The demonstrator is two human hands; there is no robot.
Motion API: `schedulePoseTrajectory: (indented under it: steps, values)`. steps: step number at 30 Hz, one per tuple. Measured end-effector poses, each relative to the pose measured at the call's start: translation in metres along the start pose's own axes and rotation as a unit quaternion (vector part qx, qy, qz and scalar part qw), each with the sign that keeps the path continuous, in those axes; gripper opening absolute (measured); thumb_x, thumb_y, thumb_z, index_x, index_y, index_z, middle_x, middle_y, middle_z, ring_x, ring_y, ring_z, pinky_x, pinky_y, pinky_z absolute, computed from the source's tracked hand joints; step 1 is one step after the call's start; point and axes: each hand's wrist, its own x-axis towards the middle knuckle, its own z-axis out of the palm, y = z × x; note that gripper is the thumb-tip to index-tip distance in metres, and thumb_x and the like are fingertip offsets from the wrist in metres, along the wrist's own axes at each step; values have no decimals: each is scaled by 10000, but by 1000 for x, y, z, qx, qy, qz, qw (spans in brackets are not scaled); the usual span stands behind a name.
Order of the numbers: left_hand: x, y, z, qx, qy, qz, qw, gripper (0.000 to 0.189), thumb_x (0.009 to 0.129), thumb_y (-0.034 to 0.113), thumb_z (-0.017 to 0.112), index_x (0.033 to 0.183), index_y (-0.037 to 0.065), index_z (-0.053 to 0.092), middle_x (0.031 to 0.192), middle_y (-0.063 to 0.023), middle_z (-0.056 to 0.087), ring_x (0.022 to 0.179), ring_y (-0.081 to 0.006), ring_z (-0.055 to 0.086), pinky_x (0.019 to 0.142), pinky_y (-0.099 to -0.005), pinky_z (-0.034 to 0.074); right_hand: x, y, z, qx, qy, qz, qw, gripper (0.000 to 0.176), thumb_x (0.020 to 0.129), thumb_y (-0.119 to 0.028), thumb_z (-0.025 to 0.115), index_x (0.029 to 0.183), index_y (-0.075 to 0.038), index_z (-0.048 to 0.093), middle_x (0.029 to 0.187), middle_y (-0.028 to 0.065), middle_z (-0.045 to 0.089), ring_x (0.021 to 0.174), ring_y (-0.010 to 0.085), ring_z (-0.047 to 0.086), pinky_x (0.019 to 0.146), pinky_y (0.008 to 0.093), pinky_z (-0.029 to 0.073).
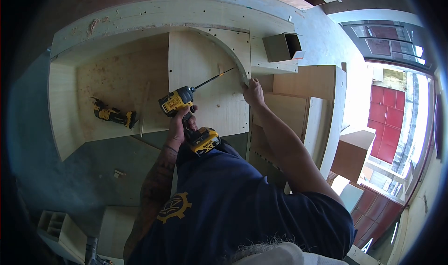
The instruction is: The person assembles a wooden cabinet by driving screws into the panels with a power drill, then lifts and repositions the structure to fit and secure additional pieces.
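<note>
Cordless driver (173, 101), yellow-black, clasped in left grip (179, 125); curved strip (227, 50), end pinched by right grip (254, 93); power tool (112, 115) lies inside wooden cabinet (65, 101).

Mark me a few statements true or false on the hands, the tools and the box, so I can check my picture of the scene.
1. The left hand holds the drill. True.
2. The right hand is on the box. False: it holds an end of the curved strip.
3. A second tool lies in the open cabinet. True.
4. The drill's bit points toward the second tool. False: it points away, toward the curved strip.
5. The box is closed on every side. False: its end at picture right is open.
</note>
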Motion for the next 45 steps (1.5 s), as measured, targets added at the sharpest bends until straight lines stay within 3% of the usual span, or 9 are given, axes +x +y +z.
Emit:
schedulePoseTrajectory:
  steps: [3, 8, 11, 18, 20, 26, 45]
  values:
    - [4, 0, -1, 12, -3, -7, 1000, 445, 939, 460, 661, 1133, 63, 608, 591, 37, 456, 481, -102, 443, 524, -284, 413, -1, -4, -2, -5, 10, 0, 1000, 372, 925, -206, 641, 1216, 21, 591, 1205, 247, 602, 1120, 434, 607, 926, 506, 514]
    - [8, -1, 3, 0, 18, -12, 1000, 383, 932, 402, 690, 1067, 48, 637, 580, 18, 492, 450, -110, 474, 488, -283, 436, -1, 1, 0, -6, 39, -56, 998, 334, 893, -188, 670, 1150, 20, 623, 1143, 236, 624, 1069, 442, 625, 897, 508, 524]
    - [12, 0, 6, 4, 14, -15, 1000, 382, 930, 407, 693, 1060, 52, 643, 580, 16, 508, 445, -108, 483, 481, -279, 437, 1, -1, -3, -1, 18, -34, 999, 316, 892, -197, 678, 1119, 18, 636, 1132, 235, 626, 1056, 445, 628, 889, 511, 525]
    - [23, 9, 15, 18, 5, -38, 999, 401, 920, 424, 702, 1076, 58, 647, 573, 25, 510, 440, -98, 475, 473, -269, 427, -3, -10, -7, -55, 46, -9, 997, 316, 896, -239, 690, 1088, 8, 648, 1114, 235, 639, 1033, 443, 642, 873, 513, 528]
    - [23, 13, 19, 11, 1, -43, 999, 403, 919, 428, 702, 1072, 59, 647, 573, 26, 510, 441, -95, 474, 474, -267, 426, 1, -11, -9, -41, 3, 1, 999, 330, 895, -272, 694, 1063, 11, 662, 1103, 238, 655, 1029, 441, 651, 871, 512, 532]
    - [25, 15, 18, -1, -4, -46, 999, 398, 919, 438, 700, 1057, 69, 646, 575, 33, 514, 449, -82, 471, 477, -261, 422, 5, -7, -8, -57, -8, 2, 998, 354, 886, -309, 704, 1021, 17, 681, 1103, 248, 672, 1035, 441, 654, 878, 518, 530]
    - [28, 20, 20, 6, -6, -52, 999, 375, 930, 422, 683, 1051, 69, 642, 577, 38, 521, 454, -70, 479, 477, -255, 428, 10, -1, -5, -33, -18, 19, 999, 385, 847, -323, 722, 973, 38, 681, 1018, 282, 691, 1003, 445, 664, 895, 503, 526]
